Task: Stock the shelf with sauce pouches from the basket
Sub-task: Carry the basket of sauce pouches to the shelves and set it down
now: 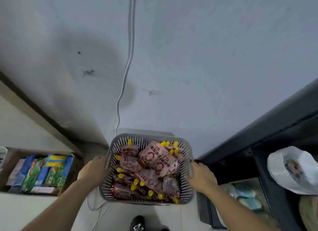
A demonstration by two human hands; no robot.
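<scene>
A grey slatted plastic basket [186, 189] sits low in the middle of the view, full of several red-and-pink sauce pouches [152, 155] with yellow caps. My left hand [92, 167] grips the basket's left rim. On the opposite side, my right hand [200, 176] grips the right rim beside its handle. Both forearms reach in from the bottom corners. The view is blurred.
A grey wall [189, 58] with a thin white cable [130, 49] fills the upper view. A cardboard box of blue and green packets [43, 172] stands at left. A dark cabinet [275, 127] and a white plastic bag [292, 168] are at right. A shoe tip [137, 222] shows below.
</scene>
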